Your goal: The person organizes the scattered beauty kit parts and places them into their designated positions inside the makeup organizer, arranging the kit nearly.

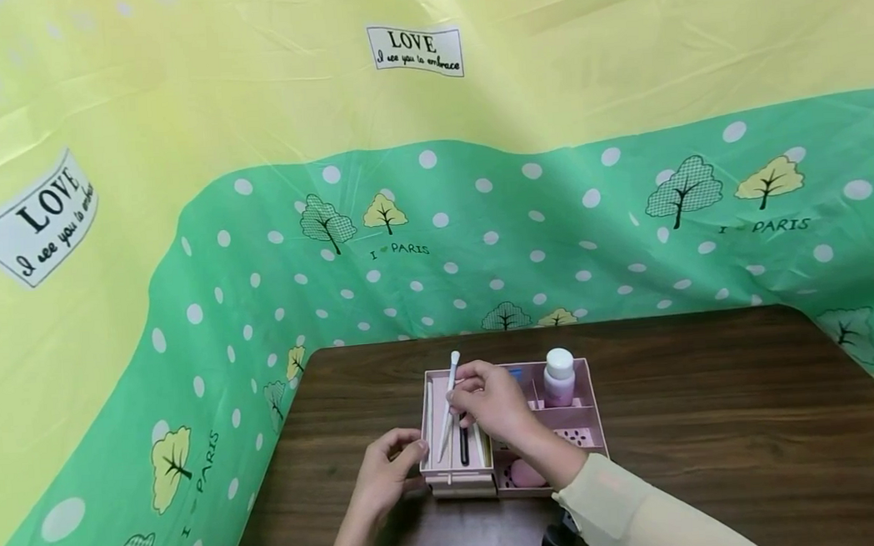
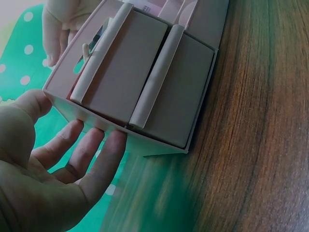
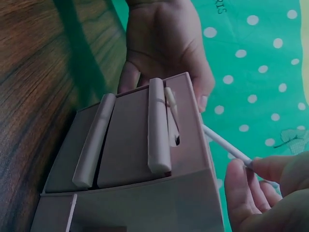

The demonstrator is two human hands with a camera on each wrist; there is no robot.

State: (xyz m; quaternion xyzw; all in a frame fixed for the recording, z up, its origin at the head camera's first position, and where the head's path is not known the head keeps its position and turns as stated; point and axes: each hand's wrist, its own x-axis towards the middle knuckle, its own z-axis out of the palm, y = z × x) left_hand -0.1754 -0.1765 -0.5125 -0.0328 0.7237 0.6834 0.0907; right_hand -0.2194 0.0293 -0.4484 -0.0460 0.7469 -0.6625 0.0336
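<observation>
A pink desk organizer (image 1: 597, 430) stands on the table, with two small drawers (image 2: 133, 63) on its left part. In the head view my right hand (image 1: 493, 399) is over the top tray (image 1: 437, 390). It pinches a thin white stick (image 3: 227, 145) with a rounded white end, held slanting, its lower tip down at the tray. A black pen (image 1: 464, 447) and other thin sticks lie in this tray. My left hand (image 2: 72, 169) touches the organizer's left side with its fingertips, the thumb at the upper corner.
A white-capped bottle (image 1: 559, 378) stands in the back right compartment. A rounded pink item (image 1: 527, 473) sits in the front one, partly behind the right forearm. The dark wooden table (image 1: 716, 406) extends to both sides. A green and yellow printed cloth (image 1: 434, 223) hangs behind it.
</observation>
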